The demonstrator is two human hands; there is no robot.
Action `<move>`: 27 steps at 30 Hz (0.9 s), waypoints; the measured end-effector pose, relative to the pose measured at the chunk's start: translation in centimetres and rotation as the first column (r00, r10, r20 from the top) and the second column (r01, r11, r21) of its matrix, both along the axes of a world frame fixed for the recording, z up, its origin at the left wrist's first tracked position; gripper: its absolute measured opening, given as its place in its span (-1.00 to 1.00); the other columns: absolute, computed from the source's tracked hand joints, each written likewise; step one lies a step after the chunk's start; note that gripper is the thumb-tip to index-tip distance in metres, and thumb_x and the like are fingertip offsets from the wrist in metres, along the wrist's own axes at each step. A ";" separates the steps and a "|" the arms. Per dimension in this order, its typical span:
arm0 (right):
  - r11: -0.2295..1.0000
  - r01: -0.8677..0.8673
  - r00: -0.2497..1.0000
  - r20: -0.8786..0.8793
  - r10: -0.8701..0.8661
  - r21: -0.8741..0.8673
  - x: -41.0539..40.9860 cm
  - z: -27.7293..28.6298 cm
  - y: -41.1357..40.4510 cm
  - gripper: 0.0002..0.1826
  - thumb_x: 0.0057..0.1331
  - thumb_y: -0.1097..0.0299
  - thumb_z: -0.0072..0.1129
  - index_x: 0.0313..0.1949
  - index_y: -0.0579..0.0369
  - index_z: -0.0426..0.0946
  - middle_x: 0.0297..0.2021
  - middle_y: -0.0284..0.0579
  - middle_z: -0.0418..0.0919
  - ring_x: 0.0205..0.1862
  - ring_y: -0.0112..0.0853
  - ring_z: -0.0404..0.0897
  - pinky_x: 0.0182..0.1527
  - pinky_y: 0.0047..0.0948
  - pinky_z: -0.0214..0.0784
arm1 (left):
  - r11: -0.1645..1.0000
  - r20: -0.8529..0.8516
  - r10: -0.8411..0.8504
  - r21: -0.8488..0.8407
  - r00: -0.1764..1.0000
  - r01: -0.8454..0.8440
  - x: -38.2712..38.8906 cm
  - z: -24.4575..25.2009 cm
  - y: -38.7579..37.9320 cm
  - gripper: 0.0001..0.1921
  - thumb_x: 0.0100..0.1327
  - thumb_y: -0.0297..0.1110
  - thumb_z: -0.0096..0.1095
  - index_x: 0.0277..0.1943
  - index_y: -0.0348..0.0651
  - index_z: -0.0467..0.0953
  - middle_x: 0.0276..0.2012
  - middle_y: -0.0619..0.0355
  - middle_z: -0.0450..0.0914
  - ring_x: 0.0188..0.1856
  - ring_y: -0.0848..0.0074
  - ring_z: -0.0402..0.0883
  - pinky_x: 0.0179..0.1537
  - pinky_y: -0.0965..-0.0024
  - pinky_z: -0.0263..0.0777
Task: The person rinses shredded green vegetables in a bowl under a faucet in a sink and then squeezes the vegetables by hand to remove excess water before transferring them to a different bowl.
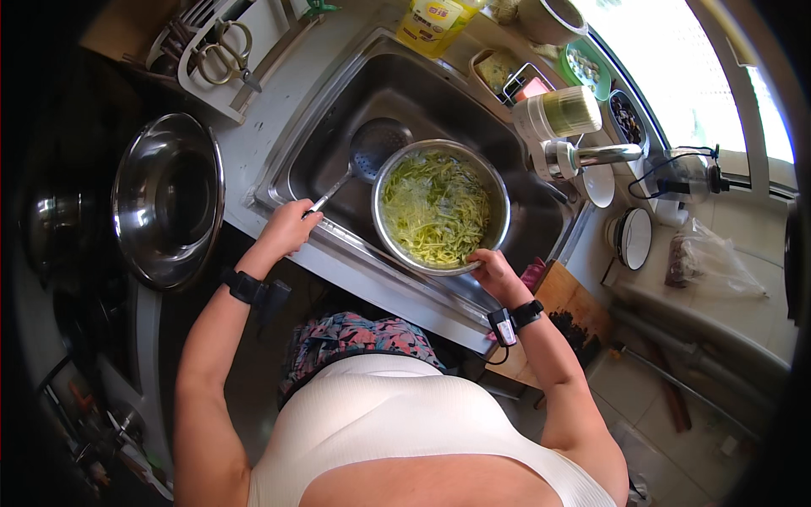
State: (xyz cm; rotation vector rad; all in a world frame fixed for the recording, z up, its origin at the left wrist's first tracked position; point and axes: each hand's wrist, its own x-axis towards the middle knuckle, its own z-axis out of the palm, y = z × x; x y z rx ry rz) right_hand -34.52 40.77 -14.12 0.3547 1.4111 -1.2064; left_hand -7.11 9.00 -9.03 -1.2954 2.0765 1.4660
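Note:
My left hand (288,229) grips the handle of a metal skimmer (380,147). The skimmer's perforated bowl hangs over the left part of the stainless steel sink (329,120), beside a metal pot. That round pot (379,218) is full of green and pale yellow shreds (437,209), seemingly a vegetable, lying in water. My right hand (497,272) holds the pot's near right rim, thumb on the edge and fingers underneath. Whether the pot touches the sink floor cannot be told from here.
A large steel basin (168,203) stands left of the sink. Scissors (225,54) sit in a white rack at the upper left. The faucet (589,155), with a filter attached, rises at the right rim. A yellow detergent bottle (434,25) is behind; a wooden board (564,298) lies right.

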 end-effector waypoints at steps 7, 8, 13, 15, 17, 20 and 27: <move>0.992 -0.003 0.999 -0.033 0.008 0.126 0.8 5.5 -0.6 -0.97 0.20 0.59 0.06 -0.39 0.23 0.49 -0.49 -0.26 0.46 -0.48 -0.49 0.41 -0.45 -0.53 0.23 | 0.998 -0.052 -0.026 0.061 0.998 0.030 0.7 0.6 0.4 -0.76 0.35 -0.24 0.13 -0.23 -0.30 0.47 -0.67 0.11 0.45 -0.72 0.42 0.45 -0.67 0.32 0.30; 0.989 -0.013 0.999 -0.046 0.020 0.147 0.8 5.8 -0.5 -0.97 0.20 0.58 0.07 -0.40 0.22 0.49 -0.49 -0.26 0.46 -0.49 -0.50 0.40 -0.46 -0.53 0.22 | 0.998 -0.104 -0.039 0.041 0.994 0.043 0.8 0.1 0.6 -0.79 0.35 -0.26 0.13 -0.24 -0.26 0.47 -0.68 0.17 0.41 -0.74 0.51 0.39 -0.71 0.38 0.24; 0.975 -0.018 0.992 -0.121 0.046 0.221 1.2 8.2 -1.5 -0.95 0.18 0.55 0.10 -0.45 0.20 0.49 -0.53 -0.29 0.43 -0.51 -0.51 0.37 -0.47 -0.55 0.18 | 0.997 -0.154 -0.034 0.067 0.987 0.045 0.8 -0.5 0.8 -0.81 0.36 -0.27 0.12 -0.26 -0.23 0.47 -0.69 0.24 0.36 -0.76 0.60 0.31 -0.74 0.45 0.17; 0.971 -0.047 0.990 -0.122 0.077 0.233 1.2 8.7 -1.6 -0.94 0.17 0.54 0.11 -0.47 0.19 0.49 -0.54 -0.30 0.42 -0.52 -0.52 0.36 -0.47 -0.55 0.17 | 0.996 -0.160 -0.028 0.082 0.987 0.042 0.8 -0.7 0.9 -0.82 0.36 -0.28 0.12 -0.27 -0.22 0.46 -0.69 0.25 0.36 -0.76 0.61 0.31 -0.74 0.45 0.16; 0.968 -0.072 0.975 -0.189 0.119 0.241 1.5 9.3 -2.0 -0.93 0.16 0.54 0.12 -0.49 0.17 0.48 -0.56 -0.31 0.41 -0.54 -0.53 0.35 -0.49 -0.56 0.14 | 0.995 -0.158 -0.028 0.094 0.987 0.043 0.7 -0.7 0.9 -0.82 0.36 -0.28 0.12 -0.26 -0.22 0.47 -0.69 0.25 0.36 -0.76 0.61 0.31 -0.74 0.46 0.16; 0.969 -0.125 0.941 -0.283 0.184 0.213 1.9 10.4 -2.4 -0.89 0.23 0.56 0.05 -0.47 0.17 0.50 -0.55 -0.33 0.39 -0.48 -0.54 0.38 -0.47 -0.60 0.15 | 0.993 -0.151 -0.028 0.107 0.988 0.045 0.8 -0.7 0.9 -0.82 0.36 -0.28 0.12 -0.26 -0.22 0.47 -0.69 0.25 0.36 -0.76 0.61 0.31 -0.74 0.46 0.17; 0.965 -0.077 0.991 -0.090 0.102 0.253 0.9 9.7 -2.3 -0.88 0.25 0.56 0.03 -0.43 0.14 0.52 -0.54 -0.34 0.41 -0.46 -0.57 0.40 -0.46 -0.62 0.15 | 0.991 -0.138 -0.019 0.131 0.990 0.037 1.4 -1.0 1.0 -0.82 0.36 -0.28 0.13 -0.23 -0.23 0.50 -0.68 0.23 0.38 -0.76 0.61 0.32 -0.75 0.46 0.18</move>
